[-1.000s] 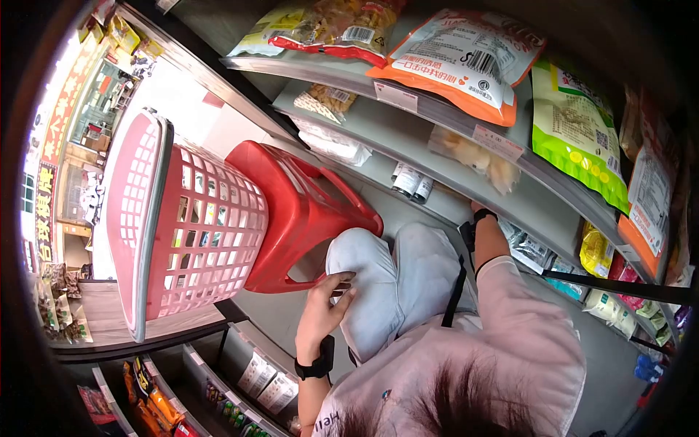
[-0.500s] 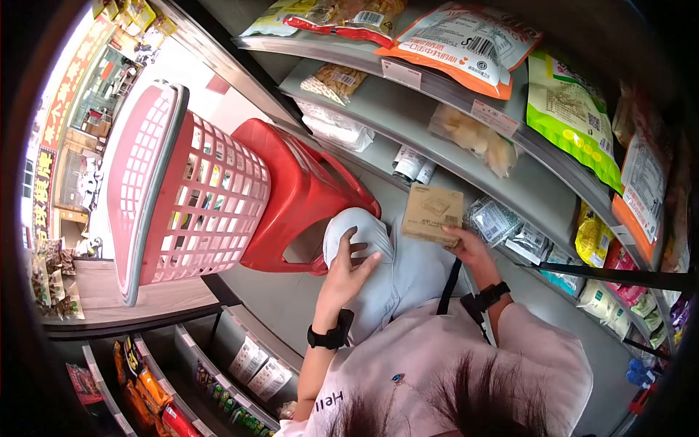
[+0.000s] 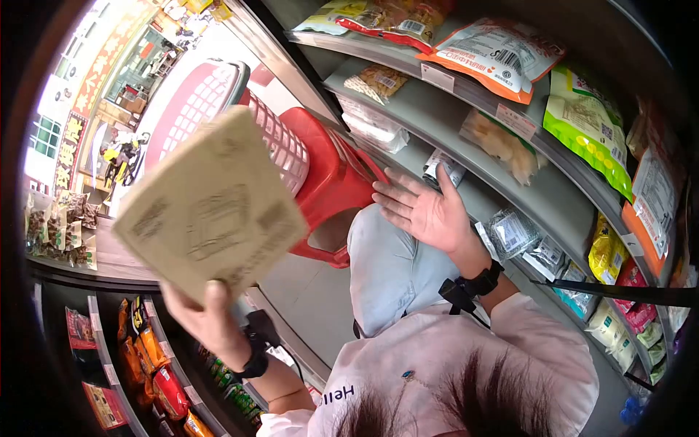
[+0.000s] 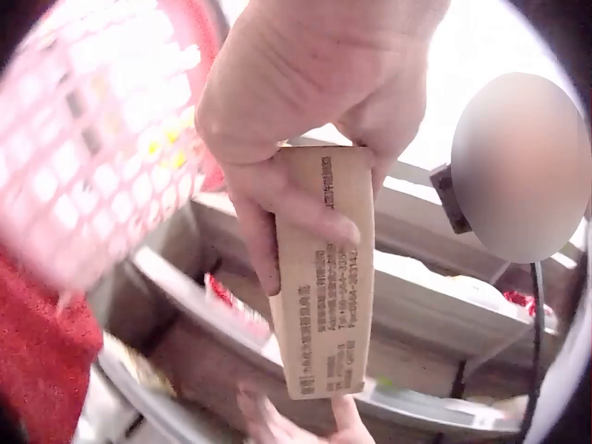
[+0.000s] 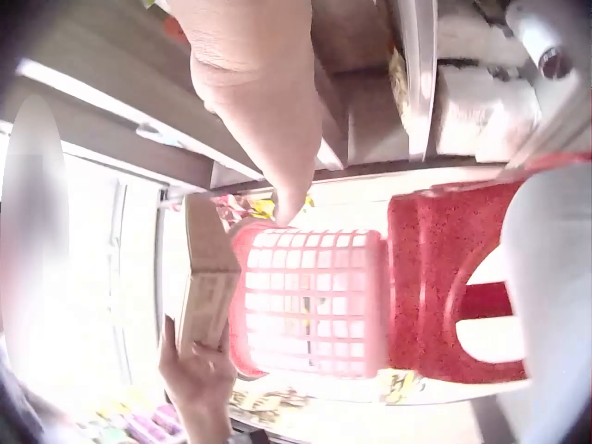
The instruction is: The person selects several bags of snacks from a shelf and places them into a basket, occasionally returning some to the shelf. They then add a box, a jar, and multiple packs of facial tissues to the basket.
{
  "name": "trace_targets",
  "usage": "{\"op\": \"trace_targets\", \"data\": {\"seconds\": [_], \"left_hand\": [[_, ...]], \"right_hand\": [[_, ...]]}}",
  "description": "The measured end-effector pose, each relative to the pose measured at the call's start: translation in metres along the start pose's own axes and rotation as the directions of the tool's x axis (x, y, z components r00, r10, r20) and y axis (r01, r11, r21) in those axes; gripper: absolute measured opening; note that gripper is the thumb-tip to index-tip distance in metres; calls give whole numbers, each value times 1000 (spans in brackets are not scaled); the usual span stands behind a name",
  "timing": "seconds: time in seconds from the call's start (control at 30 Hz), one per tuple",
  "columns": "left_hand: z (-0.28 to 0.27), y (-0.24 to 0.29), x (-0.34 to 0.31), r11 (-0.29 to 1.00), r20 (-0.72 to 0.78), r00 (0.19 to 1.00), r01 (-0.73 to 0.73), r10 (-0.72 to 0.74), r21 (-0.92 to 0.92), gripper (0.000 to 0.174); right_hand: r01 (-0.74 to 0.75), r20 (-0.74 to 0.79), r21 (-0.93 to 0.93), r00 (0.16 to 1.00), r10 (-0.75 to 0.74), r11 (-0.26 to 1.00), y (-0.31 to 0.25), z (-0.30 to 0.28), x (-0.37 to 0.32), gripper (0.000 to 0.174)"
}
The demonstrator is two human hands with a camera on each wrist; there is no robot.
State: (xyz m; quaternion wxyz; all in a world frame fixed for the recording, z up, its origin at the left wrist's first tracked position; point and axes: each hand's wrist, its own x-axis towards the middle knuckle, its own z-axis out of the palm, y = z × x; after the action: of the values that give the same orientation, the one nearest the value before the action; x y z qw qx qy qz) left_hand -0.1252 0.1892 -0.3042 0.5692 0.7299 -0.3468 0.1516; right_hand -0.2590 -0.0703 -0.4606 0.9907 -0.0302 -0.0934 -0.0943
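A flat brown cardboard box (image 3: 211,207) with printing and a line drawing on its face is held up in front of the pink basket (image 3: 280,138). My left hand (image 3: 211,320) grips it by its lower edge, the thumb on the printed face. In the left wrist view the fingers wrap the box's narrow printed side (image 4: 324,277). My right hand (image 3: 429,215) holds nothing; its palm shows with fingers and thumb spread, above my knee and apart from the box.
The basket sits on a red plastic stool (image 3: 331,197). On the right, shelves (image 3: 437,109) hold bagged foods, and several clear-wrapped packs (image 3: 513,233) lie low down. Lower shelving at left carries orange snack packets (image 3: 149,353). A doorway with bright light lies beyond the basket.
The right hand came up from the low shelf with the box, which has passed to the left hand and moved left and up. The right hand has let go and spread its fingers.
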Motion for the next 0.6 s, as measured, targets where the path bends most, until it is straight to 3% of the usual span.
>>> {"op": "trace_targets", "data": {"seconds": [0.03, 0.1, 0.17, 0.27, 0.3, 0.33, 0.37, 0.43, 0.47, 0.53, 0.6], "left_hand": [[-17, 7, 13, 982, -127, 980, -137, 153, 126, 58], [-34, 25, 47, 927, -297, 901, -226, 316, 299, 55], [-48, 29, 87, 783, -251, 818, -333, 517, 526, 52], [-51, 18, 136, 578, -151, 783, -298, 603, 759, 56], [-47, 11, 150, 568, -121, 830, -259, 545, 781, 53], [-46, 2, 165, 488, 27, 841, -339, 540, 804, 53], [-50, -20, 183, 406, 169, 792, -469, 587, 785, 52], [-34, -35, 203, 344, 429, 766, -613, 479, 711, 56], [-29, -43, 210, 421, 499, 813, -582, 301, 695, 57], [-18, -61, 222, 450, 711, 698, -664, 86, 597, 59], [-12, -68, 215, 503, 700, 711, -630, 68, 592, 62]], "right_hand": [[-2, 19, 9, 1000, 2, 1000, 0, 1, 3, 76], [-4, 59, 26, 998, 3, 1000, 1, 1, 8, 75], [-13, 55, 22, 998, 12, 1000, 3, 1, 10, 73], [-25, 41, 24, 999, 24, 999, 6, 1, 12, 71], [-27, 35, 25, 999, 26, 999, 7, 1, 12, 70], [-30, 31, 21, 999, 29, 999, 7, 1, 12, 70], [-31, 25, 18, 999, 30, 999, 8, 1, 12, 69], [-30, 12, 17, 999, 30, 999, 8, 0, 12, 69], [-28, 5, 20, 1000, 28, 999, 7, -2, 11, 69], [-16, -18, 6, 1000, 16, 1000, 6, -4, 9, 67], [0, -55, -27, 998, -1, 1000, 3, -6, 7, 65]]}}
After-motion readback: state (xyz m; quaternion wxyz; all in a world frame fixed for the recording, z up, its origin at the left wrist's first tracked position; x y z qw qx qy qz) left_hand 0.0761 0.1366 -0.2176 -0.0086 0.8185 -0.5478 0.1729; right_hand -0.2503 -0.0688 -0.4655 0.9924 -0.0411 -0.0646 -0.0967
